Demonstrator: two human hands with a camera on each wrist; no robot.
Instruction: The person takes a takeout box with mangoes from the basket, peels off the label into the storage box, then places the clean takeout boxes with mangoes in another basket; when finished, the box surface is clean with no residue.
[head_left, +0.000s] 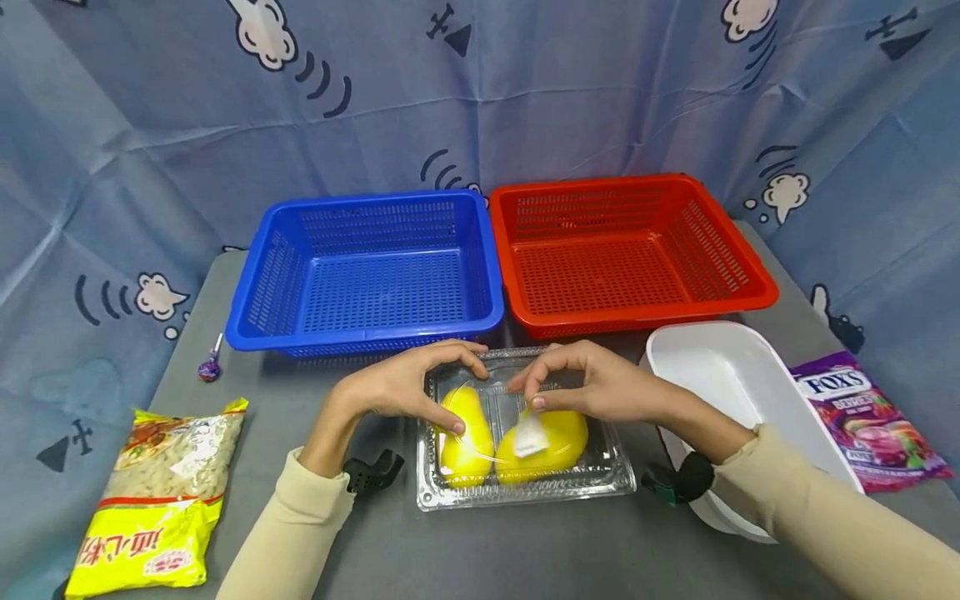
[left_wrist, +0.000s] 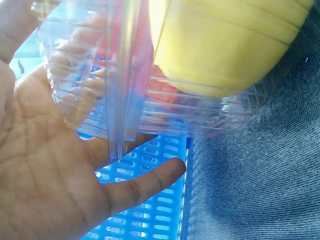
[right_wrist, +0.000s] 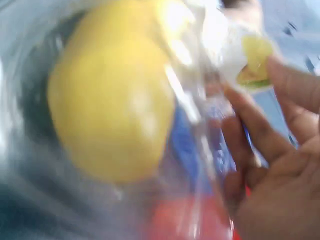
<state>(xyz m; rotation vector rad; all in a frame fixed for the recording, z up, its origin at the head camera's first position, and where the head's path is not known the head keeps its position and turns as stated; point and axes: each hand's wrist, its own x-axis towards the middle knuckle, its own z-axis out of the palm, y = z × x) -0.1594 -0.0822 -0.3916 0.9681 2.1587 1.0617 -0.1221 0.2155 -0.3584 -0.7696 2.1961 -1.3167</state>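
A clear plastic clamshell container [head_left: 525, 492] with its lid down stands in front of the baskets. Inside lie two smooth yellow fruits, one on the left [head_left: 468, 446] and one on the right [head_left: 566, 442]. My left hand [head_left: 405, 379] spans the container's left side, thumb over the lid and fingers near the back edge. In the left wrist view its lower fingers [left_wrist: 145, 187] stretch out behind the clear wall. Above the right fruit, my right hand [head_left: 588, 383] pinches a small white sachet [head_left: 531, 435]. Yellow and green print [right_wrist: 257, 60] shows by its fingertips in the blurred right wrist view.
Behind the container stand a blue basket [head_left: 367, 337] and a red basket [head_left: 637, 317]. At right is a white tub [head_left: 720, 342] beside a purple FOX'S bag [head_left: 862, 417]. A yellow food bag [head_left: 161, 500] and a wrapped lollipop [head_left: 210, 367] lie left.
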